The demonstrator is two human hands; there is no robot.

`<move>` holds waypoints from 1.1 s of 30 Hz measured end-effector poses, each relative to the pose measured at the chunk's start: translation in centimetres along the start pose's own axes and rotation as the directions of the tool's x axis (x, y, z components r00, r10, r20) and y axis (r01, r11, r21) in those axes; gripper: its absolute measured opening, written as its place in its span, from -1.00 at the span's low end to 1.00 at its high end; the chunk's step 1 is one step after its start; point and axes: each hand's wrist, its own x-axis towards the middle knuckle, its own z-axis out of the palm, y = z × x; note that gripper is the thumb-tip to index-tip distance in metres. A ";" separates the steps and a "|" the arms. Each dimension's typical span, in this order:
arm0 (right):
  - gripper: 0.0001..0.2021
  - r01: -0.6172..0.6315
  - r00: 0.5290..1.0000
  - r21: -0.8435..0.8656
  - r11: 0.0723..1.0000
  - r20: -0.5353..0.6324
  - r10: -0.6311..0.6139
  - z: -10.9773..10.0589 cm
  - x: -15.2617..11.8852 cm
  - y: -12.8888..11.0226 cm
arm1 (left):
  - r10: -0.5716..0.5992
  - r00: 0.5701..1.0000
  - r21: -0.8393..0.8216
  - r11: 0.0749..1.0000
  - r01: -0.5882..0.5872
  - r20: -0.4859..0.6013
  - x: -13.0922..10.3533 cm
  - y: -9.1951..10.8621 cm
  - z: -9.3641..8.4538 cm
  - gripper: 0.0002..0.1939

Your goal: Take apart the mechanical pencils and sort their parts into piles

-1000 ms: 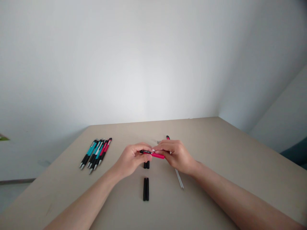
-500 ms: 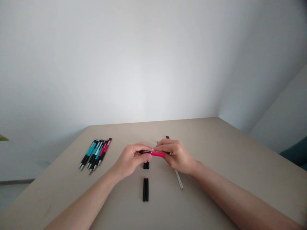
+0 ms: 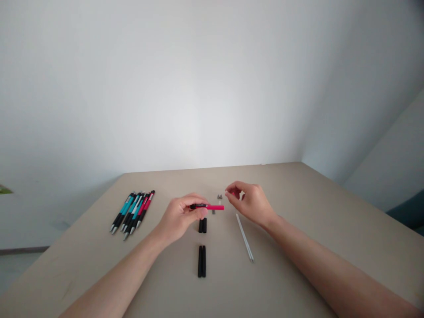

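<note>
My left hand (image 3: 181,216) pinches a pink and black pen barrel (image 3: 215,207), held level with its pink end pointing right. To the right, my right hand (image 3: 250,201) is raised with thumb and forefinger pressed together; whatever is between the tips is too small to make out. Behind its fingers a bit of a pink piece (image 3: 236,194) shows. Two white refills (image 3: 245,240) lie side by side below my right hand. Small grey parts (image 3: 220,197) rest on the table between the hands.
Two short black pieces (image 3: 202,225) lie below the barrel, with two longer black pieces (image 3: 202,261) nearer me. Several blue, white and pink pens (image 3: 132,214) lie grouped on the left of the beige table (image 3: 281,274). A pale wall stands behind.
My right hand has let go of the pink barrel and moved up and right, uncovering the grey parts and the refills' upper ends. My left hand still holds the barrel.
</note>
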 end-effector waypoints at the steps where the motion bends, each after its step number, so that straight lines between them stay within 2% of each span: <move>1: -0.90 -0.014 1.000 -0.016 1.000 0.004 0.014 0.0 0.1 0.3 | 0.002 1.000 0.000 1.000 -0.002 -0.008 0.0 0.1 0.0 -0.83; 7: -0.88 0.044 0.998 -0.089 0.995 0.043 -0.040 0.2 0.4 0.7 | 0.038 0.997 0.034 0.999 -0.036 -0.062 0.1 0.2 -0.3 -0.84; 12: -0.88 -0.006 0.996 -0.150 0.989 0.083 0.018 0.4 0.4 1.0 | 0.043 0.994 0.021 0.999 -0.041 -0.099 0.1 0.3 -0.3 -0.84; 15: -0.87 -0.014 0.991 -0.173 0.985 0.130 0.037 0.6 0.4 1.3 | 0.039 0.994 0.021 0.999 -0.037 -0.104 0.1 0.3 -0.2 -0.84; 20: -0.89 0.067 0.978 -0.200 0.977 0.207 -0.025 1.2 0.5 1.9 | 0.036 0.994 0.015 0.999 -0.035 -0.100 0.1 0.0 -0.3 -0.83; 33: -0.90 0.093 0.969 -0.208 0.974 0.243 -0.041 1.8 0.5 2.5 | 0.058 0.994 0.056 0.997 -0.053 -0.094 0.2 -0.3 -0.5 -0.83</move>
